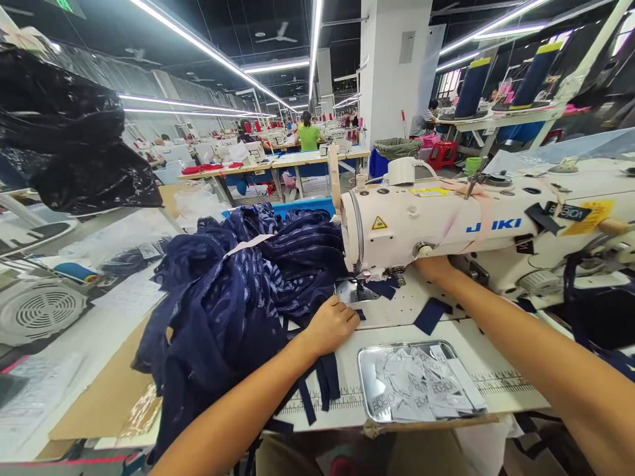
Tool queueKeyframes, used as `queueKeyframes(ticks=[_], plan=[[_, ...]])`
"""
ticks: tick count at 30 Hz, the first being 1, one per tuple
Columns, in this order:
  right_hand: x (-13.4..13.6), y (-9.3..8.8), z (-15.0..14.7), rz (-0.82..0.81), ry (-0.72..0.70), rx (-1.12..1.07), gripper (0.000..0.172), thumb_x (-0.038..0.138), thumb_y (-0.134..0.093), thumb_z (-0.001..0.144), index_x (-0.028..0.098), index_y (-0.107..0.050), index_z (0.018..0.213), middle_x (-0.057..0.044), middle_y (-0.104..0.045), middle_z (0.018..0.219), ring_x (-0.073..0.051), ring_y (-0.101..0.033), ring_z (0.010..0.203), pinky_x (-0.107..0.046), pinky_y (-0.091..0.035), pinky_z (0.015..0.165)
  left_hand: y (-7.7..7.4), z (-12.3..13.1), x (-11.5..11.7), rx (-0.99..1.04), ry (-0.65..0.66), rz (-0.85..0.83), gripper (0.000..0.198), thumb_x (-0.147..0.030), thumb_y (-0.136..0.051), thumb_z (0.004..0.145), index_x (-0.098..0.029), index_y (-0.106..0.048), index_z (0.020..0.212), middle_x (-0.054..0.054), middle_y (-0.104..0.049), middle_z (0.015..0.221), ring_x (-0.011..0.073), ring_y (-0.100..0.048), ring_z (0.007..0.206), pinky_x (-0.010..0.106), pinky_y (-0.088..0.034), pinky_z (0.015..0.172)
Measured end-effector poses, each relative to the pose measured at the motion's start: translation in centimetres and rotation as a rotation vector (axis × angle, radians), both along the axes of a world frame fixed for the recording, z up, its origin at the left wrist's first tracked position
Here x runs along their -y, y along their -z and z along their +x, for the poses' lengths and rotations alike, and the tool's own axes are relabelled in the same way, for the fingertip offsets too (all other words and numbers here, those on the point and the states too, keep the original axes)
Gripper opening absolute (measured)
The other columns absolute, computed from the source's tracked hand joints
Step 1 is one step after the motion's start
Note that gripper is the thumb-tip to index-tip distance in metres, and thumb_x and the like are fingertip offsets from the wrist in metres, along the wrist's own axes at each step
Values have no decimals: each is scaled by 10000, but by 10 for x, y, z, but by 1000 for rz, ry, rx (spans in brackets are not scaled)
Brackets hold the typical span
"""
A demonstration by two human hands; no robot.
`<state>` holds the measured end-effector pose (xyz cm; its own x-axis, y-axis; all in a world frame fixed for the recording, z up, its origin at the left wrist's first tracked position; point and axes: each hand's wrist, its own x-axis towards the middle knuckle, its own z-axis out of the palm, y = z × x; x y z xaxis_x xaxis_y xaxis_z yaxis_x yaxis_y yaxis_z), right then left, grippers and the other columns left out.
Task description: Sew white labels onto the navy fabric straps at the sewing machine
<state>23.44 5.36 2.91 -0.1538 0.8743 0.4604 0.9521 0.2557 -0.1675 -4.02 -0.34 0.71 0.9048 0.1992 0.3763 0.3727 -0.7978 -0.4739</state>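
A white sewing machine [397,218] stands before me, its needle area low at the left end of the head. My left hand [333,325] is closed beside the metal needle plate [354,289], on the edge of the navy fabric [238,277] heaped to the left. What its curled fingers grip is hidden. My right hand [432,268] reaches under the machine arm; its fingers are out of sight behind the machine. Small navy fabric pieces [430,316] lie on the machine bed. In front sits a metal tray [364,380] full of white printed labels [417,383].
A black plastic bag [74,132] hangs at the left. Navy thread cones [471,89] stand at the upper right. A printed ruler strip [342,400] runs along the table's front edge. Farther back, a person in a green top [308,135] sits among other sewing tables.
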Motion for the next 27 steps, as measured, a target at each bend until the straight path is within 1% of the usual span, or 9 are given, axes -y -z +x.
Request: queueKeyframes(ticks=[3,6,10,13,16,18,20,23,27], plan=[[27,3,19,-64,23,287,275,83,-362,787,171,-622,768,-87,-645,722,-220,-572,710,-343,-376,708,0,0,-1,-3,9,-6,206,-83,-402,849,-135,-514,684,8,-550,590,127,-478,539,296,-286,567],[64,3,37,-105,11,389,259,87,-393,776,158,-601,639,-82,-613,618,-179,-536,573,-317,-341,635,0,2,-3,17,33,-3,204,-75,-402,849,-130,-523,694,9,-549,589,124,-474,534,295,-287,571],[100,1,45,29,59,398,308,190,-347,849,146,-648,898,-78,-622,640,-184,-526,546,-322,-333,595,0,3,-4,26,45,-9,229,-69,-386,858,-134,-515,681,8,-544,582,121,-468,528,295,-285,573],[113,-1,43,127,117,165,353,267,-339,862,163,-638,1017,-87,-663,729,-209,-576,618,-339,-382,622,-1,2,-3,43,42,6,236,-67,-389,853,-139,-513,667,4,-538,573,123,-468,523,294,-283,565],[119,-3,32,127,82,-224,318,318,-388,835,208,-662,953,-69,-687,854,-216,-613,698,-345,-445,660,-2,2,-2,41,47,28,226,-64,-398,845,-135,-517,665,3,-543,578,124,-470,520,294,-284,564],[121,-5,19,48,22,-459,297,351,-422,813,223,-664,929,-49,-691,833,-204,-615,661,-338,-473,631,-1,2,-1,32,50,31,214,-62,-408,839,-130,-519,668,5,-546,580,124,-470,518,296,-285,569],[120,-4,2,-84,-59,-596,293,374,-445,795,228,-664,924,-36,-692,774,-193,-611,614,-331,-489,598,-1,2,-1,16,47,22,204,-61,-414,838,-126,-522,678,8,-550,582,124,-471,520,298,-284,574],[110,3,-21,-222,-222,-574,279,364,-456,781,233,-674,896,-39,-698,832,-205,-634,732,-344,-506,687,0,0,0,-9,29,-4,195,-65,-419,842,-126,-522,688,13,-555,584,126,-478,531,301,-279,578],[84,20,-30,-241,-409,-318,345,198,-388,779,244,-647,1001,-32,-673,992,-200,-599,952,-378,-457,859,2,-5,2,-36,5,-43,198,-75,-427,843,-129,-520,676,17,-559,581,128,-487,541,303,-266,574]])
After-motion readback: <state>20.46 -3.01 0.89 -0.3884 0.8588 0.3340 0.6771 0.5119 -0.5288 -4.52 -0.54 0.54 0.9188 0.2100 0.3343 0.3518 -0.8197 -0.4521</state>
